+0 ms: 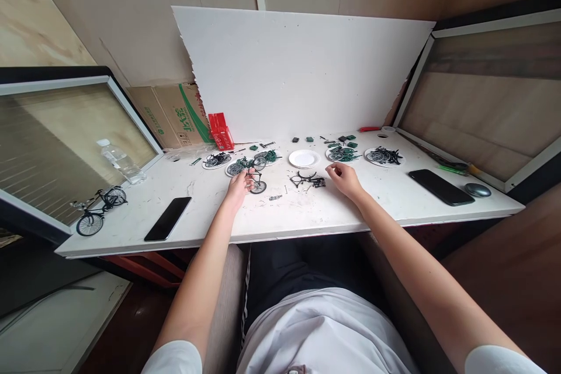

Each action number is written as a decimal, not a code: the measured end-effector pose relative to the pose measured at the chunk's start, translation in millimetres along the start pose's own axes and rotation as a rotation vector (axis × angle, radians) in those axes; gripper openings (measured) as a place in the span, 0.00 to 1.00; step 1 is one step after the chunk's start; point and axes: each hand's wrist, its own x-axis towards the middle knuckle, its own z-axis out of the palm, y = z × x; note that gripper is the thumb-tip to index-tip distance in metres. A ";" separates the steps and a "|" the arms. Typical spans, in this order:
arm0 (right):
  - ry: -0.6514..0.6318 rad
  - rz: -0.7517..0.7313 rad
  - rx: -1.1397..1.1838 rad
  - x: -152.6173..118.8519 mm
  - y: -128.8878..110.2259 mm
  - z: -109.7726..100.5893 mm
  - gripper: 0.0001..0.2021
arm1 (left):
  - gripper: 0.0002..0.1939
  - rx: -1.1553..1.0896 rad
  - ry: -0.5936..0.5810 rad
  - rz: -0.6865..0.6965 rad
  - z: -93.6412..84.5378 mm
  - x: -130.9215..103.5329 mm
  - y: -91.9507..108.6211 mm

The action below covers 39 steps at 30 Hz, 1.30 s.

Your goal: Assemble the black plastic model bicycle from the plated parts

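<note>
My left hand [240,184] is closed on a small black model bicycle [258,187], whose wheels stand out past my fingertips. Its far side merges with the plate of parts behind it. My right hand [344,180] hovers over the table with its fingers pinched together; whatever they hold, if anything, is too small to name. Just left of those fingers lie loose black bicycle parts [313,180]. A small silvery piece [275,197] rests nearer the table edge, between my hands.
Paper plates with black and green parts [343,153] line the back, around a bare white plate [304,158]. A finished-looking model bicycle [103,208], a phone [168,219] and a bottle [119,160] are at left. Another phone [440,187] and a mouse [477,190] lie right.
</note>
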 end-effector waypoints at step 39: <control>-0.205 -0.115 -0.076 -11.7 -18.2 3.6 0.26 | 0.07 0.730 0.169 0.257 -6.5 5.0 -24.1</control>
